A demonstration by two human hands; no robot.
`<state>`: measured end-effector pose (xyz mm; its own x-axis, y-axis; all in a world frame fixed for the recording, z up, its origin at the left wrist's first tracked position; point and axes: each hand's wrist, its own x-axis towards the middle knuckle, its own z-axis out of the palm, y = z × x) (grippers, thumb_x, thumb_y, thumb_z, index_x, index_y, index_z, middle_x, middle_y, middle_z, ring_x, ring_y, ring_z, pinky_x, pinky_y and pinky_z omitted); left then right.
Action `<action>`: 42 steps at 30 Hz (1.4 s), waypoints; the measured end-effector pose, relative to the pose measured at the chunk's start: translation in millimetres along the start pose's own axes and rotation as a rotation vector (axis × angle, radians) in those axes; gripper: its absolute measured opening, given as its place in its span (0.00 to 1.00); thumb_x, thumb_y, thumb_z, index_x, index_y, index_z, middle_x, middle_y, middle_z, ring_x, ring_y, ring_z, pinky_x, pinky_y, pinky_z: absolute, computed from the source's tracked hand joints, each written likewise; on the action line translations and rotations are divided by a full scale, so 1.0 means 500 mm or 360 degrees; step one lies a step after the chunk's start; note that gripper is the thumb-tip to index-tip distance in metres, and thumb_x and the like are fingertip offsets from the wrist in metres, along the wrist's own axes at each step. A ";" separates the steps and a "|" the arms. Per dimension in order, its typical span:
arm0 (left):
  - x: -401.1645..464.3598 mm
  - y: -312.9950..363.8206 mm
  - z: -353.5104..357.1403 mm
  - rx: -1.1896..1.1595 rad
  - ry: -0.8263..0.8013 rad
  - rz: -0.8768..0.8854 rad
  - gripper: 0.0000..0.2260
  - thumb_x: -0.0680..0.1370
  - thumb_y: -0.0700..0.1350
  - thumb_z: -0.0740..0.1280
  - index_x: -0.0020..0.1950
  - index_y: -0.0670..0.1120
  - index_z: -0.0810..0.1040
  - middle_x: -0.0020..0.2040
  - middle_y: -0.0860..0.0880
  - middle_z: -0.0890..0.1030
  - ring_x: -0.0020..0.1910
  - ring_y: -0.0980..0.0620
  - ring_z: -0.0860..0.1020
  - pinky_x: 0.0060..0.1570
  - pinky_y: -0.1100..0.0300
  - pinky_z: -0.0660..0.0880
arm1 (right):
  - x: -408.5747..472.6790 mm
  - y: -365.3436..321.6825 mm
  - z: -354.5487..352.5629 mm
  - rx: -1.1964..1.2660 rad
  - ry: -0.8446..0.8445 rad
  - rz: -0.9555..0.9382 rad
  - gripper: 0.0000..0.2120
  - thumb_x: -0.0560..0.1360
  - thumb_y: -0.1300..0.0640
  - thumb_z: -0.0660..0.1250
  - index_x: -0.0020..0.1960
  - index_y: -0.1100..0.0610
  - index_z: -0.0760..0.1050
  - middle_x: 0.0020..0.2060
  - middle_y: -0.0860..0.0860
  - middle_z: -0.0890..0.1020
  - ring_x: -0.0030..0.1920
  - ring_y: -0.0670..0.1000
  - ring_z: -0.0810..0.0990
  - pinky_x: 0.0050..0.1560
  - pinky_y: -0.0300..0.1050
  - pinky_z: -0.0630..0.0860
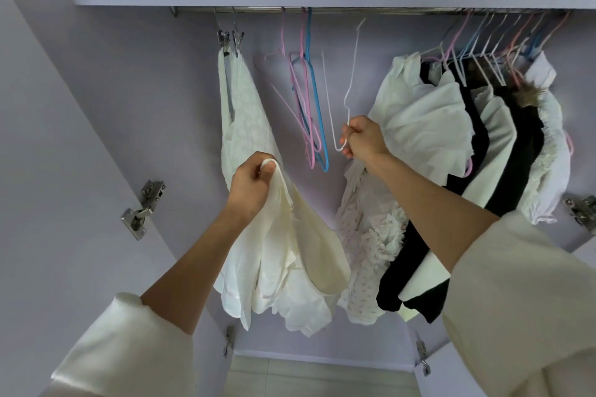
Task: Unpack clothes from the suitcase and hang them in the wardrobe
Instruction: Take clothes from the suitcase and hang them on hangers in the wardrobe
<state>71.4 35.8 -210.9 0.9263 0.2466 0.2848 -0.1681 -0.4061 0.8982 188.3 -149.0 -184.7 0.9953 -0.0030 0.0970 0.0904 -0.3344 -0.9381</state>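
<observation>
Both hands raised inside wardrobe [96, 80]: left hand [250, 185] pinching cream garment [290, 255] by its top edge; right hand [364, 138] gripping white hanger [351, 68], hook just below rail [354, 11].

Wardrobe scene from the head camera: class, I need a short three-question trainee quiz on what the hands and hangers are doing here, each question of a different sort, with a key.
1. True or false: the white hanger is hooked on the rail.
2. What does the left hand grip?
A. the cream garment
B. the blue hanger
C. a door hinge
3. Fill in: the right hand grips the white hanger at its ____ end.

Key: 1 false, its hook is below the rail; 2 A; 3 lower.
</observation>
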 end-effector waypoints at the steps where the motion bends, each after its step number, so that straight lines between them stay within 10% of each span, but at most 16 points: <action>1: -0.003 0.000 0.007 0.0000 -0.0010 0.0000 0.07 0.81 0.41 0.59 0.46 0.42 0.73 0.41 0.54 0.75 0.44 0.55 0.72 0.44 0.76 0.67 | -0.014 0.021 -0.003 -0.0011 -0.0040 0.0015 0.10 0.79 0.66 0.54 0.40 0.58 0.67 0.33 0.53 0.73 0.24 0.45 0.73 0.22 0.34 0.70; 9: -0.035 -0.019 0.070 -0.0245 -0.0340 -0.0203 0.08 0.81 0.41 0.58 0.44 0.45 0.73 0.45 0.53 0.77 0.44 0.58 0.73 0.47 0.67 0.70 | -0.197 0.254 -0.033 0.0022 -0.0156 0.0218 0.13 0.79 0.67 0.52 0.38 0.57 0.65 0.37 0.56 0.75 0.28 0.50 0.77 0.42 0.53 0.80; 19: -0.069 -0.007 0.186 -0.0429 -0.0892 -0.0309 0.10 0.80 0.38 0.58 0.45 0.47 0.77 0.60 0.48 0.78 0.59 0.51 0.75 0.54 0.66 0.71 | -0.328 0.320 -0.072 0.0177 -0.0183 0.0279 0.12 0.79 0.68 0.54 0.39 0.60 0.67 0.34 0.54 0.77 0.31 0.52 0.78 0.35 0.43 0.78; 25: -0.093 0.018 0.216 -0.0277 -0.1016 -0.0151 0.10 0.81 0.38 0.57 0.42 0.48 0.72 0.45 0.53 0.77 0.43 0.56 0.73 0.46 0.64 0.70 | -0.350 0.312 -0.106 0.0176 -0.0239 0.0308 0.08 0.77 0.66 0.61 0.41 0.57 0.70 0.34 0.47 0.78 0.35 0.43 0.76 0.40 0.39 0.74; 30: -0.115 0.007 0.214 -0.0032 -0.1312 -0.0017 0.10 0.81 0.39 0.57 0.40 0.48 0.68 0.45 0.45 0.74 0.43 0.52 0.70 0.44 0.62 0.66 | -0.293 0.239 -0.137 0.1391 -0.0003 0.0489 0.12 0.78 0.54 0.61 0.61 0.52 0.70 0.52 0.52 0.80 0.51 0.52 0.79 0.52 0.49 0.74; 37: -0.114 -0.006 0.151 0.0116 -0.1445 0.0007 0.11 0.80 0.36 0.58 0.40 0.48 0.69 0.43 0.52 0.77 0.42 0.54 0.72 0.45 0.63 0.68 | -0.221 0.191 -0.137 0.1994 0.0303 0.0737 0.25 0.75 0.33 0.55 0.38 0.53 0.74 0.27 0.48 0.73 0.27 0.48 0.69 0.34 0.40 0.61; 42: -0.108 -0.020 0.109 0.0254 -0.1476 -0.0005 0.07 0.79 0.37 0.60 0.44 0.44 0.75 0.47 0.54 0.79 0.48 0.54 0.76 0.48 0.67 0.69 | -0.204 0.187 -0.089 0.1935 0.0402 0.0931 0.14 0.77 0.59 0.52 0.33 0.53 0.57 0.18 0.46 0.63 0.18 0.46 0.57 0.25 0.38 0.57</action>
<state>41.4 -21.3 -253.5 0.8371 -0.5233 -0.1597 -0.1803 -0.5395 0.8225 93.5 -222.0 -267.3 0.8770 -0.0705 -0.4753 -0.2323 0.8037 -0.5478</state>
